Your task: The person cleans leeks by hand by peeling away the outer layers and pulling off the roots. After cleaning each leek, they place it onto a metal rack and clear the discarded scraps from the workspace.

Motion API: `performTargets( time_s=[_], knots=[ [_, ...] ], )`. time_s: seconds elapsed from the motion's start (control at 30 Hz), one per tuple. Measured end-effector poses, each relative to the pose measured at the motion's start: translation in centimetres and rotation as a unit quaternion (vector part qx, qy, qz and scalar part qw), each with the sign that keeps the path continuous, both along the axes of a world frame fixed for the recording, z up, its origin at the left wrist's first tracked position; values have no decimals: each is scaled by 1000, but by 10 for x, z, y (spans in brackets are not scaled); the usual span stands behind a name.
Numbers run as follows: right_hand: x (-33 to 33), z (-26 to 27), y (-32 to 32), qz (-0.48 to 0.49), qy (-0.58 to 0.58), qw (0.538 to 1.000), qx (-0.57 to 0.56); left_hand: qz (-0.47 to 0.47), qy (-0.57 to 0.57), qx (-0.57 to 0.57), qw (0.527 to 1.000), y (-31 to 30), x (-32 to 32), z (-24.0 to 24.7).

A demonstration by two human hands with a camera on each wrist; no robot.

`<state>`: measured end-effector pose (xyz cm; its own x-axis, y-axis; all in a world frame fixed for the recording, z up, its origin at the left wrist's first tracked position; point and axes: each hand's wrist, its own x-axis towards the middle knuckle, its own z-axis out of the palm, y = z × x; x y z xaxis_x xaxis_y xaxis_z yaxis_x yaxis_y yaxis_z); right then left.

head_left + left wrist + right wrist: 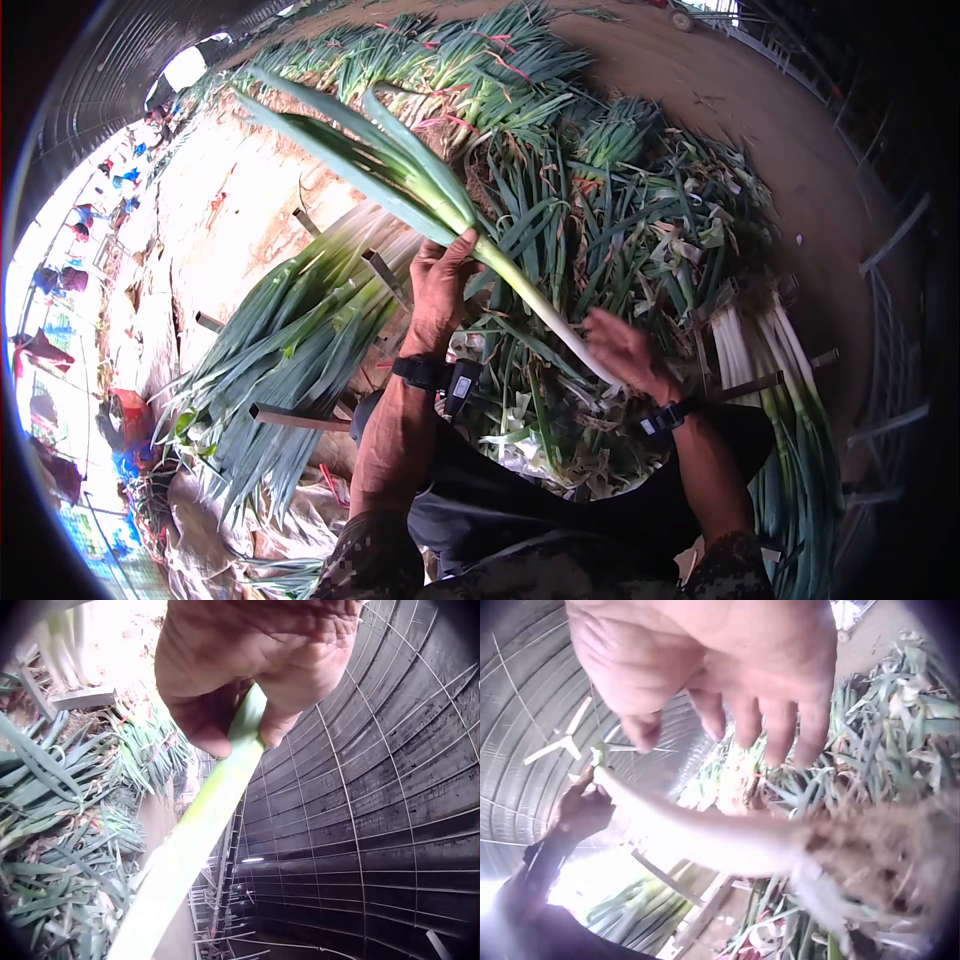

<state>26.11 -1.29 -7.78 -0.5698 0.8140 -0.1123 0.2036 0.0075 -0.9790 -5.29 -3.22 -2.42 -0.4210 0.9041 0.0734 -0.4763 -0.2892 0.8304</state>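
A large green onion (522, 286) slants across the head view, its broad leaves at the upper left and white end at the lower right. My left hand (438, 288) pinches its stalk just below where the leaves spread; thumb and fingers close around it in the left wrist view. Near the white end is my right hand (628, 352), slightly blurred. In the right wrist view its fingers (780, 731) are spread and relaxed above the white stalk, holding nothing. Brownish, soil-covered roots (881, 855) show at the onion's end there.
Green onions (290, 335) lie stacked across metal bars at left; a smaller group (800, 430) rests on a bar at right. A loose heap (560, 220) with stripped leaves spreads ahead and below. Tied bundles (470, 60) line the back, beside a dirt path (680, 70).
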Motion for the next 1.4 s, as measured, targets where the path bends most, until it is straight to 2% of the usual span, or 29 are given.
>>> performTargets(
  time_s=[0.03,0.13,0.23,0.27,0.37,0.43,0.47,0.57,0.67,0.7,0.77,0.83,0.9,0.93,1.03,1.07,1.1,1.13,1.2,1.27,1.37,1.4],
  knots=[
    [-5,1,-7,56,34,998,-15,2,-9,9,1000,-1,0,2],
    [-3,5,-11,177,-120,977,18,42,-10,1,999,-11,2,19],
    [7,-10,-16,177,-138,974,-27,91,-41,-14,995,-13,-10,16],
    [12,-16,-19,177,-85,979,-46,108,-61,-8,992,-12,-17,14],
    [17,-4,-31,114,-21,978,-173,144,-102,26,984,-10,-28,16],
    [13,7,-37,96,9,974,-204,156,-137,28,978,-6,-41,9],
    [11,10,-38,89,25,971,-219,130,-163,56,976,-4,-48,3],
    [11,1,-38,117,33,983,-139,104,-217,103,965,3,-75,-25],
    [10,14,-40,133,53,973,-180,136,-213,93,963,-9,-72,-11],
    [8,11,-41,130,-8,980,-152,149,-195,82,966,-9,-77,-15],
    [6,-2,-45,134,-118,980,-84,115,-200,93,969,-12,-77,-3],
    [14,-17,-43,96,-36,974,-200,117,-151,40,981,-23,-59,23],
    [23,-44,-41,4,45,969,-243,57,-90,9,994,-33,-57,29],
    [30,-66,-33,-8,23,973,-227,38,-80,52,995,-34,-59,20],
    [56,-100,-18,-164,86,967,-176,121,-64,64,989,-44,-63,22],
    [73,-109,2,-215,71,953,-202,152,-40,88,984,-46,-72,25],
    [82,-113,14,-266,57,935,-226,174,-19,33,984,-58,-75,36],
    [81,-106,21,-283,56,928,-238,215,94,34,972,-62,-76,33],
    [76,-93,36,-315,53,910,-263,240,165,56,955,-65,-80,32],
    [80,-119,51,-317,55,910,-262,212,81,97,969,-70,-79,47],
    [105,-157,71,-347,83,893,-273,271,110,59,954,-83,-111,67],
    [112,-154,67,-375,55,877,-294,301,310,54,900,-89,-134,66]
  ],
)
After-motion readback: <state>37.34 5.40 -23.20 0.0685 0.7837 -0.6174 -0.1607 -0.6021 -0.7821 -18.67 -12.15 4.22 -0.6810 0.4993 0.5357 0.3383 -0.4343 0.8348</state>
